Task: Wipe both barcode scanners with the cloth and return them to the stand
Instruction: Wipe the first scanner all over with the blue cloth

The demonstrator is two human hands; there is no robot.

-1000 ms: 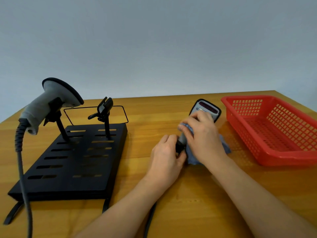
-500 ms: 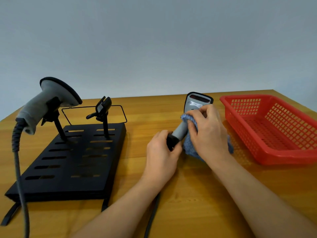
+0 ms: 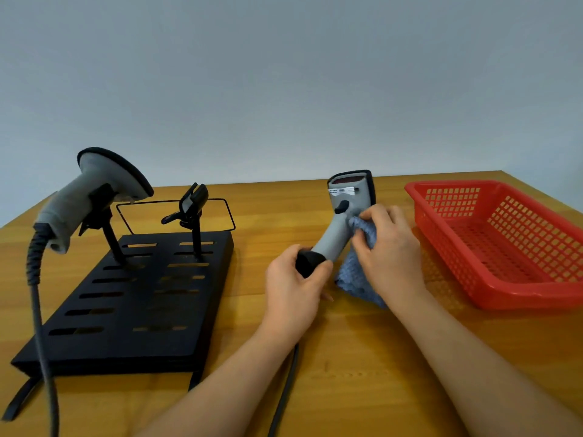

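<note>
- Step in hand: wiping a scanner. The held scanner (image 3: 342,228) sits centre-right of frame, tilted, head up and away, base down toward the person.
- Left hand (image 3: 295,290), centre of frame, is clenched round the scanner's black base end; its cable (image 3: 284,392) runs down to the bottom edge.
- Right hand (image 3: 389,250) pinches the blue cloth (image 3: 358,279) and presses it on the handle just below the trigger; rest of the cloth hangs down, can't tell if it touches the tabletop (image 3: 362,373).
- Other scanner (image 3: 94,193) is at upper left, seated in the left cradle of the black stand (image 3: 132,298); wiped or not, can't tell.
- Right cradle (image 3: 192,205) on the stand is free, so that's prob. where the held one goes.
- Red basket (image 3: 504,244) at far right, nothing seen in it.
- Next, my read: finish the handle & head w/ the cloth, then move the scanner left to the free cradle, minding the cable so it doesn't snag the stand.
</note>
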